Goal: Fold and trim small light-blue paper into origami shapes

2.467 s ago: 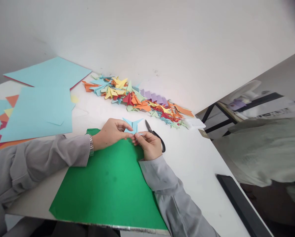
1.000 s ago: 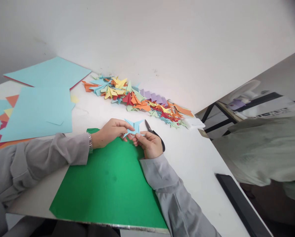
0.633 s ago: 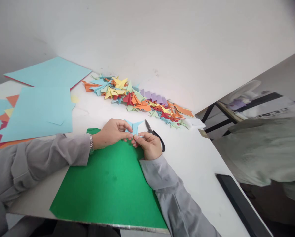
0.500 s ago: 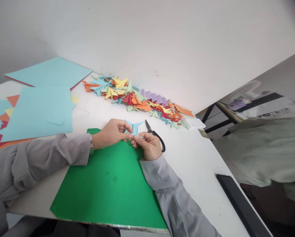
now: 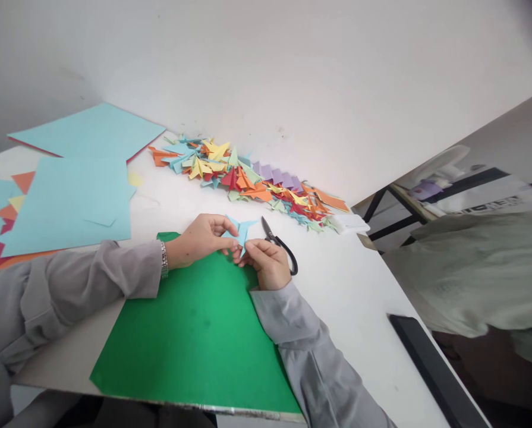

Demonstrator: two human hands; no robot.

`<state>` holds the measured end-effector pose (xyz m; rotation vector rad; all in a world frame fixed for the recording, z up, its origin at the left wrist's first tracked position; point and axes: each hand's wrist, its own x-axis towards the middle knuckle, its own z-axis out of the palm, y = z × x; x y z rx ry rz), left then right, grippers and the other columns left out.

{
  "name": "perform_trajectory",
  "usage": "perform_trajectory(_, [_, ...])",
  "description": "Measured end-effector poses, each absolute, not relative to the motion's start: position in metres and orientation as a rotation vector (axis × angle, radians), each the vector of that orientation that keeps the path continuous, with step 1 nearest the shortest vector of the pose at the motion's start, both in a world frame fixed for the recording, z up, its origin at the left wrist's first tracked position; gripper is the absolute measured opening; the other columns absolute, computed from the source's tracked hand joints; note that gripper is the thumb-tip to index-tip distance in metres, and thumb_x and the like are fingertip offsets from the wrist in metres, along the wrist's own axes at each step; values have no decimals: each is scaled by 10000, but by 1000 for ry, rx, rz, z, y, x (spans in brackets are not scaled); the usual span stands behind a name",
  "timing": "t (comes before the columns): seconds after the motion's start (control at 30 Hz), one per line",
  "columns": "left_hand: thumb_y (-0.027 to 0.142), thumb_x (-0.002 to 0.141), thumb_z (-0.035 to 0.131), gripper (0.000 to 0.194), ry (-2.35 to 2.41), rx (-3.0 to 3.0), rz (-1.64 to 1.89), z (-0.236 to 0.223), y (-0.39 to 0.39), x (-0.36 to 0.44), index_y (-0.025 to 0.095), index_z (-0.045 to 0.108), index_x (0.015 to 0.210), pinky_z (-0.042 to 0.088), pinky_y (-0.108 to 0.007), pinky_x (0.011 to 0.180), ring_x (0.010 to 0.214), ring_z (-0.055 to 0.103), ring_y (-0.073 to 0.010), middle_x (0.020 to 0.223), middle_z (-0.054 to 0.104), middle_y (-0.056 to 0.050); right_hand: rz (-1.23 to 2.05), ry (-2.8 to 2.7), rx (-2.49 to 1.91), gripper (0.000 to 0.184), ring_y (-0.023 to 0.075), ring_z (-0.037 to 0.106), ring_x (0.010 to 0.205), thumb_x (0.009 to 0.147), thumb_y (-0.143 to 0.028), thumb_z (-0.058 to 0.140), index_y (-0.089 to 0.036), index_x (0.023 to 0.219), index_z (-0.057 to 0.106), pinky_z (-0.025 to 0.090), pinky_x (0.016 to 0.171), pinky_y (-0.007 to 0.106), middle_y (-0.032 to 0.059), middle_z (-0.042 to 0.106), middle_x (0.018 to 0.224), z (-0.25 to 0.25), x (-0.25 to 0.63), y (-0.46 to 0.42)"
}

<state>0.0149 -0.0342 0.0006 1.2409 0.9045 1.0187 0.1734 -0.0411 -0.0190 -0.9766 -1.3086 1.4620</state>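
At the left, pale blue sheets (image 5: 69,208) overlap on the surface (image 5: 346,297), covering parts of some coloured scraps (image 5: 24,181); the left edge cuts the lowest sheet off. The left hand (image 5: 197,242) pinches the left part of a small blue folded paper (image 5: 245,228) between thumb and fingers, above the far end of a green sheet (image 5: 194,333). Farther off lies a heap of coloured folded papers (image 5: 248,184), too tangled to count. The folded paper's near point has just changed: a moment ago it reached right across the fingertips, and now it points nearer, between the hands. That suggests this end is being shaped, though the fingers hide its creases. The right hand (image 5: 270,261) pinches close to that point, its lower fingers curled out of sight. Black scissors (image 5: 287,252) lie just beside it, partly hidden. Farther right, a white object (image 5: 352,224) is unclear, a black bar (image 5: 439,368) runs out of view, and greenish cloth (image 5: 471,273) is blurred and cut off.
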Motion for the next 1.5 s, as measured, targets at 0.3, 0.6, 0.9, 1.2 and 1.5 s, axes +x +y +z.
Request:
perform_trajectory(0.3, [132,581,695,186,939,1330,1004,0,-34,14,111,527,658,415,-159,429,429,496,-46,475,496,63,1315,-1430,-1076,307,102,533,418,584,-458,713,-166,547,624,440,455,237,9,621,474,-9,167,-47])
perform_trajectory(0.6, [148,581,690,177,900,1228,960,1,-34,14,103,543,668,438,-183,443,440,526,-62,503,525,48,1337,-1415,-1081,308,96,526,382,579,-449,716,-160,543,614,444,417,226,5,621,452,-10,169,-47])
perform_trajectory(0.9, [135,554,701,192,920,1237,1020,0,-33,15,107,544,661,432,-176,450,458,497,-48,504,504,58,1265,-1341,-1090,266,91,512,362,578,-373,733,-163,486,598,432,396,220,-1,608,429,-19,170,-44])
perform_trajectory(1.2, [75,533,686,193,982,1158,1093,-3,-32,15,110,546,660,407,-173,456,448,493,-45,502,524,53,1396,-1244,-1036,239,108,563,431,635,-375,696,-159,542,652,434,437,223,31,653,503,-24,174,-40])
perform_trajectory(1.5, [73,545,674,189,969,1136,1081,-2,-33,15,113,537,670,408,-182,452,443,510,-57,499,537,46,1450,-1168,-1027,292,123,588,438,588,-440,716,-156,573,650,441,427,219,32,655,503,-21,171,-41])
